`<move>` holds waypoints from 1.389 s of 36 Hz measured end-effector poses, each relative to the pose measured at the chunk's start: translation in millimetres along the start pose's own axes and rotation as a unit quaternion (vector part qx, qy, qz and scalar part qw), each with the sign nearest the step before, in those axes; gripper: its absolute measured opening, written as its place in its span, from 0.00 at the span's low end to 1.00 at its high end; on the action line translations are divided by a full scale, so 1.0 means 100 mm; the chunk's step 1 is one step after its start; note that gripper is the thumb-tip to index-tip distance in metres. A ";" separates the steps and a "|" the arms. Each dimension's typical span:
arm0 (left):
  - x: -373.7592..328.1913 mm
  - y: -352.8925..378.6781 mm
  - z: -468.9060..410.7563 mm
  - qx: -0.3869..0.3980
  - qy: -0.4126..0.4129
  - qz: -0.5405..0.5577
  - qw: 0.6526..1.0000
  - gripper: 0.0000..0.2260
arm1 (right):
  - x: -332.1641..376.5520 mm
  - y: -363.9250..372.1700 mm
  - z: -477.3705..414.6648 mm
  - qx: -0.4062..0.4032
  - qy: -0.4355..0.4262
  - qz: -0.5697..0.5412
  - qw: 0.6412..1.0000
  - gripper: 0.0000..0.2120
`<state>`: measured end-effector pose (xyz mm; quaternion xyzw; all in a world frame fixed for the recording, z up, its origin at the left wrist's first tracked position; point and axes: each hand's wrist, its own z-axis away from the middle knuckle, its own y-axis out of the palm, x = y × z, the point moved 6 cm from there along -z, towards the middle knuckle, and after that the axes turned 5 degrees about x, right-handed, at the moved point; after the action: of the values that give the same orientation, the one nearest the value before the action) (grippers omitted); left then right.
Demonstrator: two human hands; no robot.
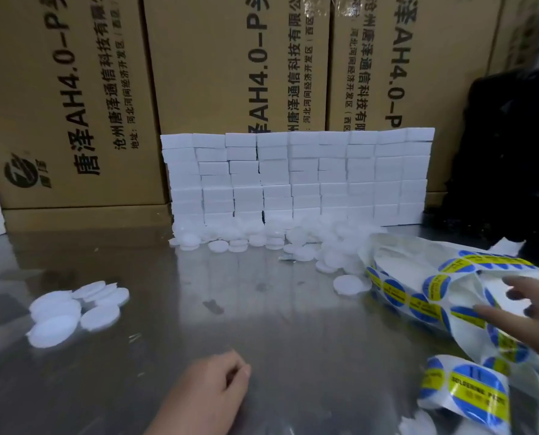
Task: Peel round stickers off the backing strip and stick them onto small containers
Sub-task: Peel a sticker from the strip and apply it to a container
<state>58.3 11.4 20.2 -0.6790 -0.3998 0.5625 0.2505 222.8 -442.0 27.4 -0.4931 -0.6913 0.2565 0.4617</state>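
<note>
Over sticker strip — right hand, fingers outstretched.

R hand, fingers spread, on white paper backing strip w/ blue-yellow round stickers; L hand curled, well apart.
</note>
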 end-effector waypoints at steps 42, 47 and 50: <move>0.15 0.23 -1.21 -0.031 -0.126 0.633 0.763 0.07 | 2.92 0.68 0.34 0.231 0.045 -0.498 0.835 0.08; 0.10 0.23 -1.19 -0.028 -0.113 0.631 0.767 0.08 | 2.90 0.43 0.68 0.168 -0.056 -0.492 0.853 0.03; 0.09 0.21 -1.18 -0.026 -0.111 0.632 0.766 0.08 | 2.99 0.59 0.75 0.251 -0.038 -0.453 0.855 0.03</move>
<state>178.5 19.9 27.0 -0.7172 0.0799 0.6543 -0.2260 156.6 -137.1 61.5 0.0172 -0.7669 0.2026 0.6087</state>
